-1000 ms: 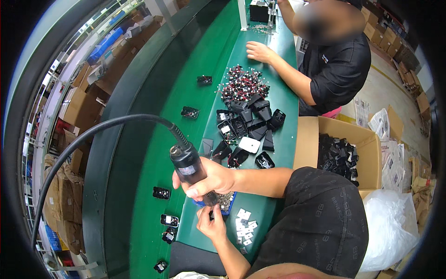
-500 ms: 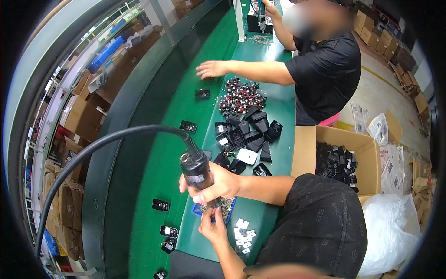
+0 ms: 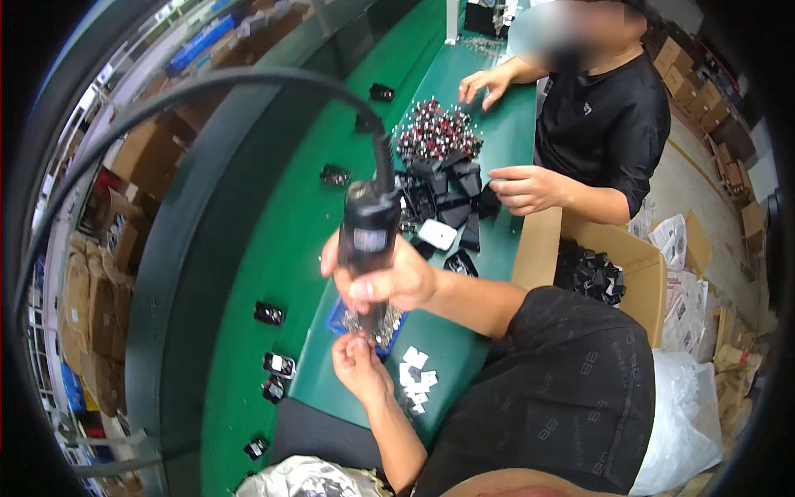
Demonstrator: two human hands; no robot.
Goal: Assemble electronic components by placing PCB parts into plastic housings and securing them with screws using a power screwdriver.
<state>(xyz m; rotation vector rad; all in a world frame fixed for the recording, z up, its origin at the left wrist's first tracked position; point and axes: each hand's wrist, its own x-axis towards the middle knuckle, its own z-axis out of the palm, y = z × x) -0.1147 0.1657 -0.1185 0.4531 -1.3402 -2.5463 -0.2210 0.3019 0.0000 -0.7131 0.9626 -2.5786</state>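
Note:
My right hand (image 3: 393, 277) is wrapped round a black electric screwdriver (image 3: 368, 228), held nearly upright with its cable rising from the top. Below its lower end, my left hand (image 3: 360, 364) has its thumb and fingers pinched together close to the tip. Whatever lies between those fingertips is too small to make out. Both hands are over or beside a blue tray (image 3: 396, 335) of small metal parts that look like screws. Several white flat pieces (image 3: 414, 377) lie on the green bench near my left forearm.
Black plastic housings (image 3: 451, 195) and a heap of small red-wired parts (image 3: 439, 132) cover the far bench. A co-worker (image 3: 600, 124) reaches over them. Black units (image 3: 269, 313) sit along the green conveyor (image 3: 248, 373). A cardboard box (image 3: 646, 277) of black parts stands right.
The view has shifted. My right hand and the screwdriver remain above my pinched left hand. The co-worker's outstretched arm has drawn back from the conveyor, and both their hands are now by the piles.

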